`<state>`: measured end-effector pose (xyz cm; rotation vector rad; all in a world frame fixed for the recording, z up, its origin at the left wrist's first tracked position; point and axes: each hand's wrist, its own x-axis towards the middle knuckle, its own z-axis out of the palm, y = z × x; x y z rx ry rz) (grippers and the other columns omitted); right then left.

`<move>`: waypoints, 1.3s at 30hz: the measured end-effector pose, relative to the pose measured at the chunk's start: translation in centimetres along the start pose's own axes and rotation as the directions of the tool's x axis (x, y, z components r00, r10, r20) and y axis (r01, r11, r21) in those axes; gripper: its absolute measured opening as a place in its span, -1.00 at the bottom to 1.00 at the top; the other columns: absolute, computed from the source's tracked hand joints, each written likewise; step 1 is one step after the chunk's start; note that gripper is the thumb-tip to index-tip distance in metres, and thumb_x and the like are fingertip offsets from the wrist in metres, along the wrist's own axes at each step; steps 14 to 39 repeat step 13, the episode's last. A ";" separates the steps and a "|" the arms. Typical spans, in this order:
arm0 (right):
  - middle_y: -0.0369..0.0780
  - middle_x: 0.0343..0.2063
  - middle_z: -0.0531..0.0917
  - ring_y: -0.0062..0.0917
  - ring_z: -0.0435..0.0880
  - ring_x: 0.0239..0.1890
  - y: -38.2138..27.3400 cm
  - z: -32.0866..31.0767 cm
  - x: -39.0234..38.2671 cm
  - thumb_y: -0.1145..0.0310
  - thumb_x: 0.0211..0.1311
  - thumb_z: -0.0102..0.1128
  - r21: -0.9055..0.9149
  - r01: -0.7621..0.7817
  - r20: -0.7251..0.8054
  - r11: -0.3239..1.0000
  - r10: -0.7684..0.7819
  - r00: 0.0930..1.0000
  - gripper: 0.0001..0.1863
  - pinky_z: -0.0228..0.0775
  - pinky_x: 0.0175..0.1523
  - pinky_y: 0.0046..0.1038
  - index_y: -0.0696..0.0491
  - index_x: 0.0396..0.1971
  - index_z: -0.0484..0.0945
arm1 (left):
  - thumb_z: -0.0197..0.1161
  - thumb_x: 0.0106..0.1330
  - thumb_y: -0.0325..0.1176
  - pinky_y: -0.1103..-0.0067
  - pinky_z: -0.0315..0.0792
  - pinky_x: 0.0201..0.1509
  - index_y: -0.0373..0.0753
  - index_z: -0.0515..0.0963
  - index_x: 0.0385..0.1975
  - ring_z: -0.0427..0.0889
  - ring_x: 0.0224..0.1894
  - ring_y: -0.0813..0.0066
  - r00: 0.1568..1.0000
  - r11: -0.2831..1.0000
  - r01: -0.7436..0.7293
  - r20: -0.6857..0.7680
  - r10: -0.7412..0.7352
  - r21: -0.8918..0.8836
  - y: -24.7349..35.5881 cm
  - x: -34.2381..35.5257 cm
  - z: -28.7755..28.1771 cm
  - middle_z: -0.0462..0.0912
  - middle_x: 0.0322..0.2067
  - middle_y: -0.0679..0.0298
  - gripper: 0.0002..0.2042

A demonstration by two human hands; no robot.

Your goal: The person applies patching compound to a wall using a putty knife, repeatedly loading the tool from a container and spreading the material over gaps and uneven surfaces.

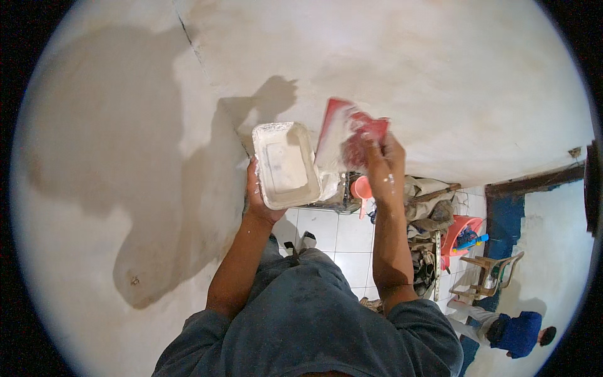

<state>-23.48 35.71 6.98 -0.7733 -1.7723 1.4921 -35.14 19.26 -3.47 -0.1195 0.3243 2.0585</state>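
Observation:
My left hand [259, 196] grips the side of a rectangular tub [259, 164], holding it up in front of me. Pale putty [294, 160] coats its inside, and its rim is crusted with dried smears. To the right of the tub, my right hand [384, 164] is closed on a red putty spreader [336, 116]. White putty covers much of the blade, which is slightly blurred. The spreader's lower edge is beside the tub's right rim; I cannot tell whether they touch. Spots of putty stick to my right wrist.
Plastered wall [465, 75] rises ahead and on the left, with a thin crack. Below are white floor tiles [353, 234], a pink dipper [361, 187], crumpled sacks [433, 210], a pink basin [463, 226] and a wooden chair [488, 276]. Another person [518, 333] in blue stands at the lower right.

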 end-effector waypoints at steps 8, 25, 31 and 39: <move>0.00 -0.56 0.57 -0.26 0.56 -0.45 3.1 0.5 -0.2 0.28 0.18 0.03 -0.529 0.134 0.197 0.838 -0.033 0.980 -0.71 0.39 -0.30 -0.27 0.25 -0.39 0.51 | -0.07 0.32 0.17 0.31 0.39 0.19 -0.16 0.36 0.18 0.51 0.09 0.24 0.999 0.994 0.025 -0.044 -0.021 0.105 -1.3 0.6 0.4 0.52 0.06 0.19 -0.39; -0.10 -0.36 0.72 -0.22 0.71 -0.35 5.4 -0.3 0.8 0.01 0.21 0.05 -0.187 -0.083 0.321 0.979 0.141 0.936 -0.51 0.46 -0.26 -0.20 0.17 -0.17 0.59 | 0.00 0.28 0.18 0.32 0.39 0.20 -0.16 0.36 0.18 0.52 0.08 0.25 0.997 0.971 0.049 -0.068 -0.034 0.233 -1.7 0.8 0.2 0.52 0.06 0.18 -0.38; -0.10 -0.36 0.72 -0.22 0.71 -0.35 5.4 -0.3 0.8 0.01 0.21 0.05 -0.187 -0.083 0.321 0.979 0.141 0.936 -0.51 0.46 -0.26 -0.20 0.17 -0.17 0.59 | 0.00 0.28 0.18 0.32 0.39 0.20 -0.16 0.36 0.18 0.52 0.08 0.25 0.997 0.971 0.049 -0.068 -0.034 0.233 -1.7 0.8 0.2 0.52 0.06 0.18 -0.38; -0.10 -0.36 0.72 -0.22 0.71 -0.35 5.4 -0.3 0.8 0.01 0.21 0.05 -0.187 -0.083 0.321 0.979 0.141 0.936 -0.51 0.46 -0.26 -0.20 0.17 -0.17 0.59 | 0.00 0.28 0.18 0.32 0.39 0.20 -0.16 0.36 0.18 0.52 0.08 0.25 0.997 0.971 0.049 -0.068 -0.034 0.233 -1.7 0.8 0.2 0.52 0.06 0.18 -0.38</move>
